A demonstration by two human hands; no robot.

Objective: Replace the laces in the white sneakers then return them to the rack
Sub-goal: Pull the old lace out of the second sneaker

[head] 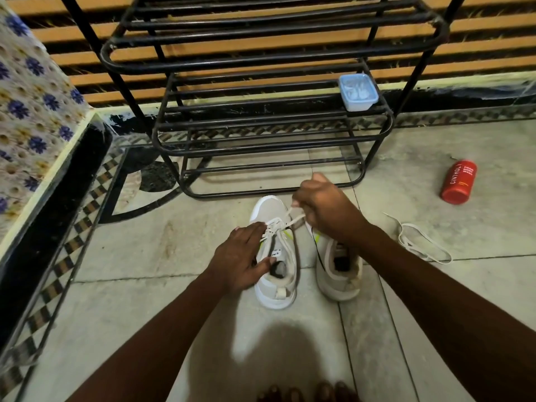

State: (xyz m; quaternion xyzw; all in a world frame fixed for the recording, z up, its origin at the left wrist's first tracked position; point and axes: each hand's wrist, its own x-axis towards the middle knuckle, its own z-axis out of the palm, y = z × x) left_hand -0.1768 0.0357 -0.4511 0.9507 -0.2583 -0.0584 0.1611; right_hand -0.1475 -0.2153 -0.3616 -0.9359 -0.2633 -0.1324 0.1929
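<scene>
Two white sneakers stood side by side on the floor at the centre of the frame, long axes running up the picture, toes toward the rack and heels toward the person. The left sneaker carried a white lace through its eyelets; the right sneaker was partly hidden under the right wrist. The left hand lay spread over the left sneaker's side and collar, fingers wide, thumb at the opening. The right hand was closed in a fist around the lace ends, just above the toes. A second, loose lace lay in a loop on the floor at right, well apart from the shoes.

The floor was pale stone tile with a black and chequered border at left. The black metal rack filled the upper centre, a small blue lidded container sitting on its lower shelf at right. A red bottle lay on its side at the right of the frame, printed "CINTHOL"; the smaller print was hard to read. Flowered cloth covered the upper left
</scene>
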